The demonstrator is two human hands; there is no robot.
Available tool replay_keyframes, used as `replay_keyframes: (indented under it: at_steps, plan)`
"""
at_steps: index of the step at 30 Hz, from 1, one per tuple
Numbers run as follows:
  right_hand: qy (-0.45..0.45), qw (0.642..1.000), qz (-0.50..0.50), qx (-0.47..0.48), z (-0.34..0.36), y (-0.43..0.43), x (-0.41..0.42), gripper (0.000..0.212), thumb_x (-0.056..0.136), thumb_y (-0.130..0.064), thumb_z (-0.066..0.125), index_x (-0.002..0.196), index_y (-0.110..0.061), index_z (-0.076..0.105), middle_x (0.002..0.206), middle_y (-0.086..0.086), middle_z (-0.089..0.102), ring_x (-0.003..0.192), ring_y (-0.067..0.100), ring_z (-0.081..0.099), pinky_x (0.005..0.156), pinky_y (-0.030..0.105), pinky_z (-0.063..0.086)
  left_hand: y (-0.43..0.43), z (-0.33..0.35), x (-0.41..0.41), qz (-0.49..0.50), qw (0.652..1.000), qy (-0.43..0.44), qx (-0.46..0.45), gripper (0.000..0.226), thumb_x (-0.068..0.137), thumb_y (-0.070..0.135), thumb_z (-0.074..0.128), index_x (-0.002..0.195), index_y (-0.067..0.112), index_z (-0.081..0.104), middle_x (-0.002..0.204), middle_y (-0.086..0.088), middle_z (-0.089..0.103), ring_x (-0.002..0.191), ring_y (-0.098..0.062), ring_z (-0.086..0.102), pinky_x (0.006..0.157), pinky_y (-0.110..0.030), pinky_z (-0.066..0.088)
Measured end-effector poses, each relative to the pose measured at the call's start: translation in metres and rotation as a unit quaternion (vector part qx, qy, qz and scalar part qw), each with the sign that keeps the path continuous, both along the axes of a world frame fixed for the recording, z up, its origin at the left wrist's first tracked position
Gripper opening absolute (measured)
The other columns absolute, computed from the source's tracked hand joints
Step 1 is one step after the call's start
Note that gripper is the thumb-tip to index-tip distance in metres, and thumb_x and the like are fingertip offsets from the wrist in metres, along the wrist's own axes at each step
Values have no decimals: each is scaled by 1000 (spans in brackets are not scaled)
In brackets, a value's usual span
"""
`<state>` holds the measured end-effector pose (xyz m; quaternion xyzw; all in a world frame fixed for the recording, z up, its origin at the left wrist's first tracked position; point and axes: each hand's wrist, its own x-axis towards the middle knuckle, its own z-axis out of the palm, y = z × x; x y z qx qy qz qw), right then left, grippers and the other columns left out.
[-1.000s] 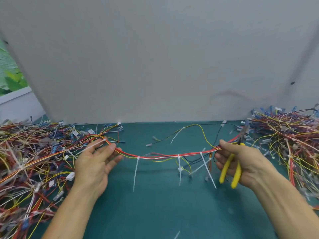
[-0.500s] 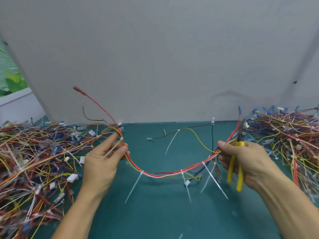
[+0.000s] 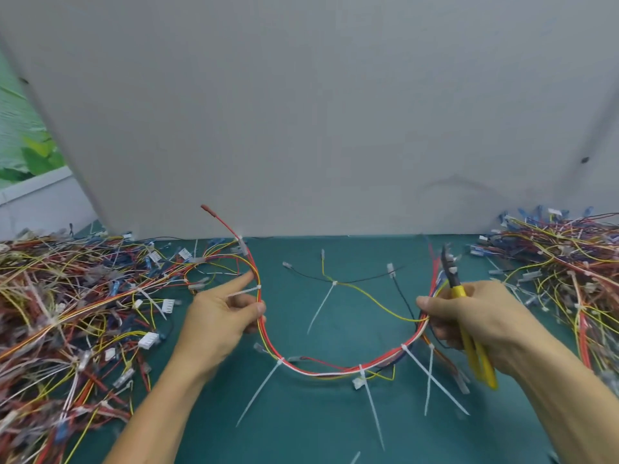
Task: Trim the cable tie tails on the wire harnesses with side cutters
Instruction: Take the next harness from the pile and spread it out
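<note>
Hands: the left hand [image 3: 217, 319] pinches the wire harness [image 3: 321, 371] between thumb and curled lower fingers, on the left limb of its loop. The index finger is stretched out, pointing up along that limb. One white tie tail [image 3: 243, 292] lies across the fingers. The right hand [image 3: 482, 323] is wrapped round the yellow handles of the side cutters [image 3: 456, 289], and its thumb tip also presses the harness's right limb against the fingers. The cutter nose points up and away, just right of that limb. The handles lie close together; whether the blades are fully closed cannot be told.

The harness hangs between both hands as a U. Its lowest part is near the green mat [image 3: 301, 433]; contact cannot be confirmed. Four untrimmed cable tie tails [image 3: 373, 413] stick down and outward from the bottom of the U. A thin yellow-and-black branch with a further tail [image 3: 321, 306] lies inside the U. A red lead end [image 3: 205, 207] rises above the left limb.

One heap of loose harnesses [image 3: 67, 313] lies left of the held harness and a second heap [image 3: 562, 259] lies to its right. A grey board [image 3: 318, 112] stands behind it.

Both bare forearms enter from below the harness and angle inward, with the backs of the hands toward the camera.
</note>
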<state>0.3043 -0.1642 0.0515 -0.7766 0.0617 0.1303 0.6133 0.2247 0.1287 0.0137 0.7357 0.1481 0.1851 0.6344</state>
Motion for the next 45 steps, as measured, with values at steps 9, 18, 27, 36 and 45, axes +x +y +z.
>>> replay_keyframes:
  at_steps: [9,18,27,36,45]
  plan:
    - [-37,952,67,-296,-3,-14,5,26,87,-33,65,78,-9,64,66,9,71,64,31,67,69,39,57,4,-3,-3,28,986,163,14,48,80,-14,64,121,8,56,69,-14,64,58,-25,61,44,-24,53]
    - [-336,817,277,-378,-13,-6,3,32,77,-12,60,105,-27,67,110,-14,64,97,17,51,87,32,43,6,3,-4,68,978,197,15,39,78,-17,65,95,9,42,74,-24,61,57,-29,60,52,-37,57]
    - [-199,807,382,-405,-7,-2,-5,25,75,-35,76,69,-27,53,67,-6,56,68,12,51,61,26,39,5,10,-11,21,952,256,165,15,76,-11,71,80,2,64,69,-15,67,57,-30,65,50,-31,53]
    - [-58,737,438,-511,10,-2,-20,29,67,-39,82,65,-26,56,63,-8,56,64,11,51,60,28,40,2,32,-29,-27,815,458,354,21,75,16,79,82,4,63,58,-9,69,49,-23,62,59,-32,58]
    - [-119,809,370,-441,42,-29,-21,22,74,-45,77,86,-29,67,73,-7,65,59,-1,55,59,17,43,-10,63,-36,41,800,267,536,30,74,50,74,77,28,53,84,10,63,85,-17,60,76,-34,52]
